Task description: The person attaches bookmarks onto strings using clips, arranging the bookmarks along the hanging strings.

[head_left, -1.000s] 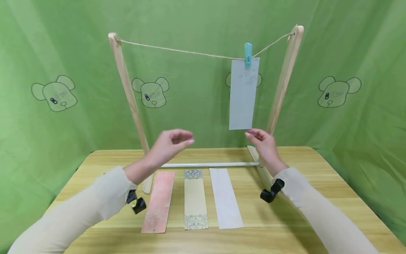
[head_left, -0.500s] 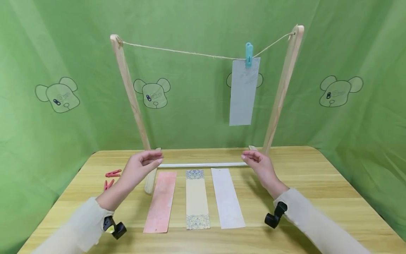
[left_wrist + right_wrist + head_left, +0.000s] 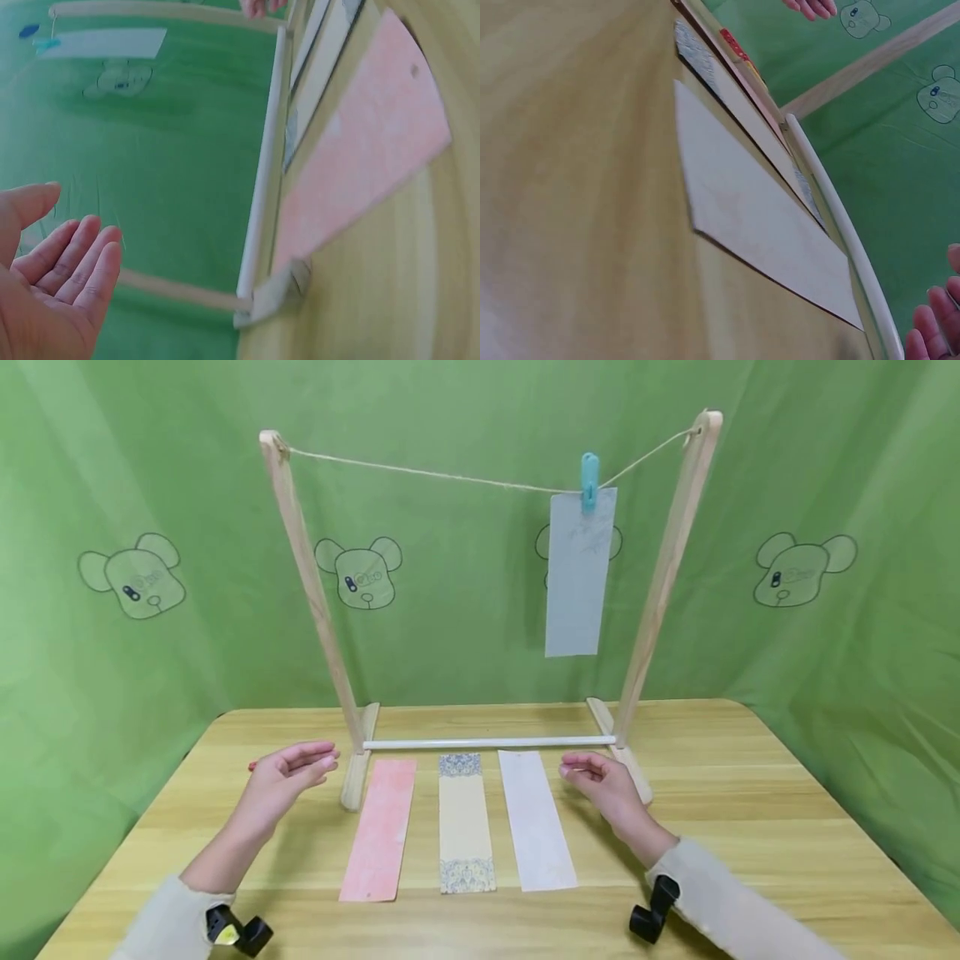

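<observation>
My left hand (image 3: 288, 772) hovers open and empty above the table, left of the rack's left foot; its palm (image 3: 45, 292) shows in the left wrist view. My right hand (image 3: 596, 781) hovers with loosely curled fingers, holding nothing, just right of the white strip (image 3: 536, 820). Three paper strips lie side by side below the rack: pink (image 3: 378, 828), cream with blue pattern (image 3: 464, 822), and white (image 3: 757, 217). A grey-blue strip (image 3: 576, 572) hangs from the twine (image 3: 427, 474) by a teal clothespin (image 3: 589, 482).
A wooden drying rack (image 3: 306, 581) with a white crossbar (image 3: 487, 742) stands at the back of the wooden table (image 3: 750, 827). Red clothespins (image 3: 253, 766) lie partly hidden behind my left hand. Green cloth (image 3: 112, 485) surrounds the table.
Both hands have come down from the hanging grey-blue strip to just above the table. The left hand moved left and down, the right hand down toward the white strip.
</observation>
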Motion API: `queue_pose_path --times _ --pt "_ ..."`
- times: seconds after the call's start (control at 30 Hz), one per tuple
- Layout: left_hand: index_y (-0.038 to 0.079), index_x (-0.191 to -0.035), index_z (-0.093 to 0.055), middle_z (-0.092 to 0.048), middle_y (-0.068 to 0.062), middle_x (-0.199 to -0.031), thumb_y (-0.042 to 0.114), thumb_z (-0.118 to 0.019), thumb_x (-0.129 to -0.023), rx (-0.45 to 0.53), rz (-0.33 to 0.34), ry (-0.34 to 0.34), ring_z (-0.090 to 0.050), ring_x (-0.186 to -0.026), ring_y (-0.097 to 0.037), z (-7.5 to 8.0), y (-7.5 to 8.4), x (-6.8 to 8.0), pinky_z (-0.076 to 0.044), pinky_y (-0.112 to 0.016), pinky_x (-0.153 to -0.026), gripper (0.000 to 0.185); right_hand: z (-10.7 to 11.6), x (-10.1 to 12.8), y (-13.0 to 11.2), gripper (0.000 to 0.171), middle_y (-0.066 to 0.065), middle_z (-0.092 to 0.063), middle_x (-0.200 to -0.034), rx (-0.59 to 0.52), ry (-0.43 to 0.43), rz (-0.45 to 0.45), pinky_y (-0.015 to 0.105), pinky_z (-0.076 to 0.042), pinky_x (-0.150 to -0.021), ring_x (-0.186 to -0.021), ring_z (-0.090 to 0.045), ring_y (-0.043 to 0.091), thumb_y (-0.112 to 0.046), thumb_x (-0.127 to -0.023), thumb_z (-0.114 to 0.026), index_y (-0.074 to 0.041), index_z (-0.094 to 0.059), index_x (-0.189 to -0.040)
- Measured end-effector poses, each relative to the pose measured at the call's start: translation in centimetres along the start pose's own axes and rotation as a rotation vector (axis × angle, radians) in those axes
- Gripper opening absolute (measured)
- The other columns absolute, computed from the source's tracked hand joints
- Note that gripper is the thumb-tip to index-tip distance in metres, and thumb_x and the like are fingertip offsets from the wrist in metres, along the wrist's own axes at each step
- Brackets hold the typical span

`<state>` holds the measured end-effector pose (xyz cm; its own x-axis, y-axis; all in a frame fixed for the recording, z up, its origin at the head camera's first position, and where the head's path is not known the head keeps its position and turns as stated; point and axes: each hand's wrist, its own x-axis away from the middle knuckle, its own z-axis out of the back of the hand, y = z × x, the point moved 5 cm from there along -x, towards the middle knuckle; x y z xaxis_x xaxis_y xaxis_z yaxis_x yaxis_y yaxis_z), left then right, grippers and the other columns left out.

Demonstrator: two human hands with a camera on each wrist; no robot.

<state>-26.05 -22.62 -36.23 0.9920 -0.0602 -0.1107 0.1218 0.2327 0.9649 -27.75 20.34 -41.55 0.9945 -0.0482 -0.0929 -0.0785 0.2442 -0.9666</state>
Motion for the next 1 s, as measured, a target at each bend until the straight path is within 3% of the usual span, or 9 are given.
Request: queue_pose_path --times 0.13,0.27,0.43,0.5,0.63,0.73,0.87,1.0 --pt "-0.013 -0.127 -0.049 -0.069 0.002 -0.104 0.019 -0.062 -0.092 0.021 0.005 0.037 -0.064 -0.089 0.000 1.5 -1.2 -0.4 -0.054 -0.022 -0.080 0.048 -0.2 0.4 0.7 0.032 0.005 -0.067 -0.096 0.008 0.012 -0.046 0.024 -0.055 -0.074 -0.084 -0.061 0.012 -0.007 -0.086 -0.066 0.009 -0.059 -0.113" --pt "-0.013 -0.127 -0.047 -0.066 0.021 -0.093 0.021 -0.062 -0.093 0.038 0.017 0.100 -0.062 -0.088 0.004 3.3 -2.7 -1.0 -0.053 -0.018 -0.079 0.050 -0.4 0.6 1.3 0.031 0.013 -0.066 -0.102 -0.017 0.008 -0.091 0.024 -0.055 -0.074 -0.085 -0.062 0.015 -0.005 -0.087 -0.064 0.008 -0.059 -0.114" --pt "-0.009 -0.125 -0.052 -0.066 0.023 -0.093 0.022 -0.064 -0.091 0.048 0.049 0.175 -0.062 -0.088 0.004 5.2 -4.4 -1.5 -0.052 -0.014 -0.077 0.047 -1.1 1.0 1.6 0.033 0.015 -0.066 -0.102 -0.045 -0.010 -0.092 0.021 -0.053 -0.073 -0.082 -0.061 0.008 -0.006 -0.086 -0.066 0.011 -0.058 -0.114" --pt "0.000 -0.118 -0.060 -0.067 0.021 -0.091 0.020 -0.065 -0.090 0.083 0.070 0.205 -0.063 -0.085 0.003 5.8 -4.9 -1.6 -0.052 -0.013 -0.074 0.035 -1.3 1.1 1.7 0.034 0.012 -0.067 -0.100 -0.039 -0.013 -0.091 0.020 -0.052 -0.072 -0.080 -0.060 0.006 -0.007 -0.085 -0.068 0.011 -0.059 -0.113" --pt "0.020 -0.101 -0.066 -0.070 0.018 -0.085 0.018 -0.067 -0.089 0.161 0.094 0.237 -0.064 -0.073 0.001 6.7 -5.7 -1.5 -0.048 -0.012 -0.055 0.013 -1.6 1.4 1.9 0.033 0.009 -0.067 -0.096 -0.035 -0.002 -0.091 0.019 -0.052 -0.071 -0.079 -0.059 0.006 -0.008 -0.084 -0.069 0.009 -0.061 -0.111" --pt "0.024 -0.097 -0.064 -0.071 0.017 -0.081 0.016 -0.066 -0.089 0.202 0.107 0.255 -0.060 -0.057 -0.002 7.1 -6.2 -1.3 -0.041 -0.017 -0.042 0.011 -1.8 1.5 2.1 0.031 0.010 -0.067 -0.096 -0.028 0.009 -0.088 0.018 -0.051 -0.071 -0.079 -0.059 0.008 -0.007 -0.083 -0.070 0.008 -0.062 -0.109" --pt "0.025 -0.097 -0.065 -0.069 0.019 -0.081 0.018 -0.066 -0.089 0.217 0.153 0.337 -0.054 -0.054 -0.003 8.2 -6.9 -0.8 -0.045 -0.017 -0.046 0.010 -2.2 1.6 2.4 0.031 0.014 -0.067 -0.099 0.053 -0.006 -0.076 0.018 -0.050 -0.071 -0.081 -0.059 0.010 -0.007 -0.082 -0.071 0.006 -0.063 -0.108" --pt "0.024 -0.097 -0.068 -0.065 0.023 -0.083 0.020 -0.067 -0.088 0.191 0.206 0.415 -0.058 -0.077 0.005 9.2 -7.5 -0.4 -0.050 -0.011 -0.068 0.010 -2.4 1.6 2.3 0.033 0.014 -0.066 -0.102 0.149 -0.016 -0.075 0.019 -0.049 -0.070 -0.083 -0.057 0.015 -0.010 -0.081 -0.073 0.003 -0.063 -0.110"
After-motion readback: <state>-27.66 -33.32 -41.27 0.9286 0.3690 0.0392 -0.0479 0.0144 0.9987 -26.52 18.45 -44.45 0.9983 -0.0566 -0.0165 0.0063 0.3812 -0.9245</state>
